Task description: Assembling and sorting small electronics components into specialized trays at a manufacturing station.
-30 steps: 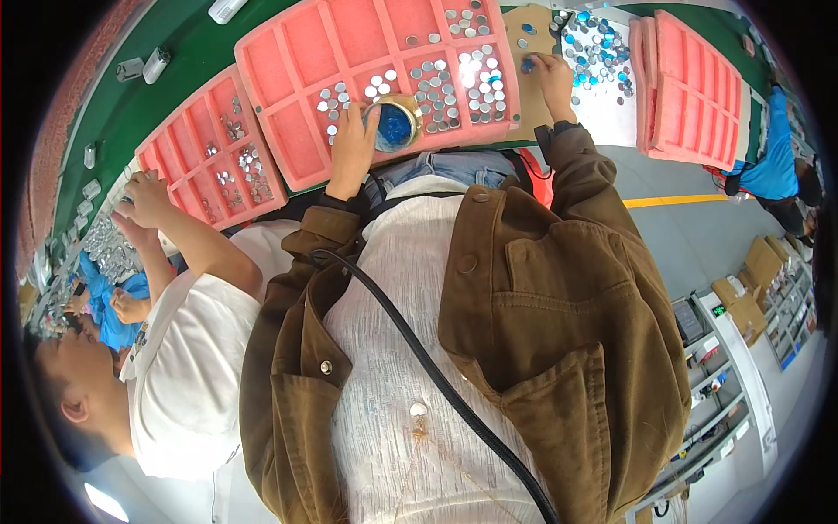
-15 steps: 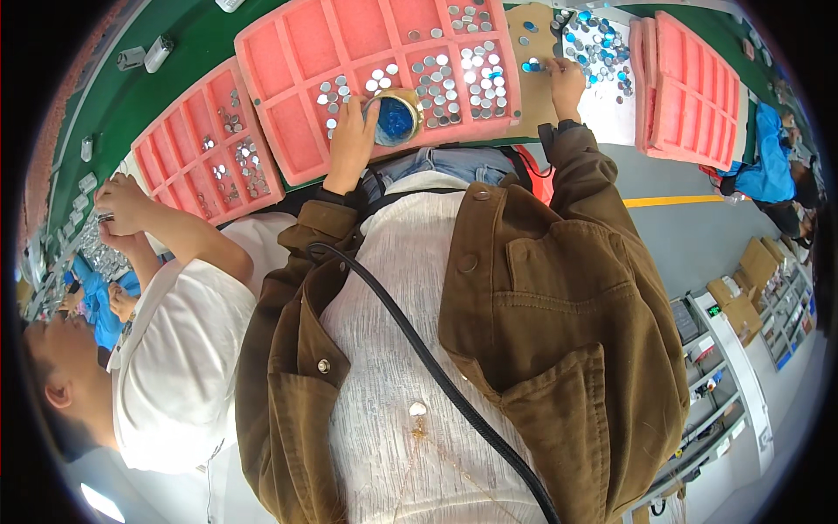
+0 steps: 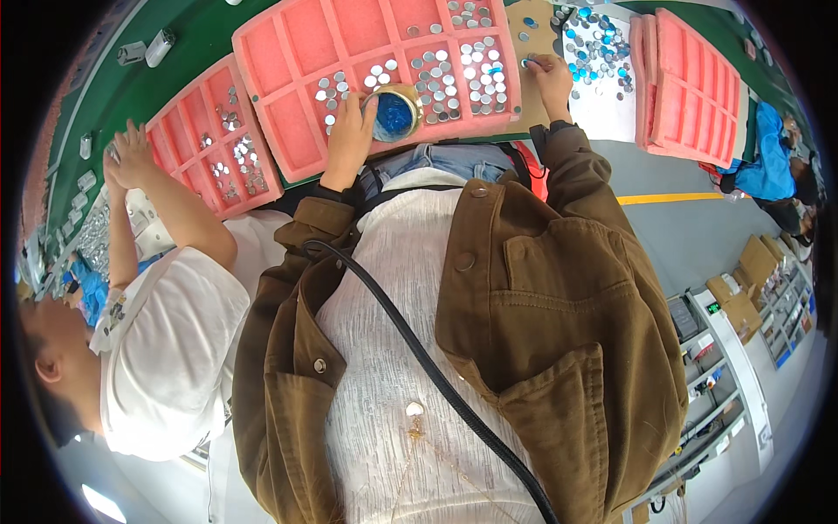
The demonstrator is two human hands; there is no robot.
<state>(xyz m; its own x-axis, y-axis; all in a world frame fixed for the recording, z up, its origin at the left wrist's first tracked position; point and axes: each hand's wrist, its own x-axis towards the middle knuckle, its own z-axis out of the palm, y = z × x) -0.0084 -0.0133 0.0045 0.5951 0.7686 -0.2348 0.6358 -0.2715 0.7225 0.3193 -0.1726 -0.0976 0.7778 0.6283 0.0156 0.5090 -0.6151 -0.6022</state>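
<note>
"What's the setting?"
"A workroom with a green bench, a large pink tray on it, silver discs in its compartments."
"And the hands?"
"Well apart. The left hand grips the left side of a round container, blue inside, at the tray's near edge. The right hand has its fingertips at a small disc over brown board; I can't tell whether they pinch it."
"Beside that?"
"A white sheet scattered with blue and silver discs, just right of that hand."
"Any writing?"
"A green-lit display, too small to read."
</note>
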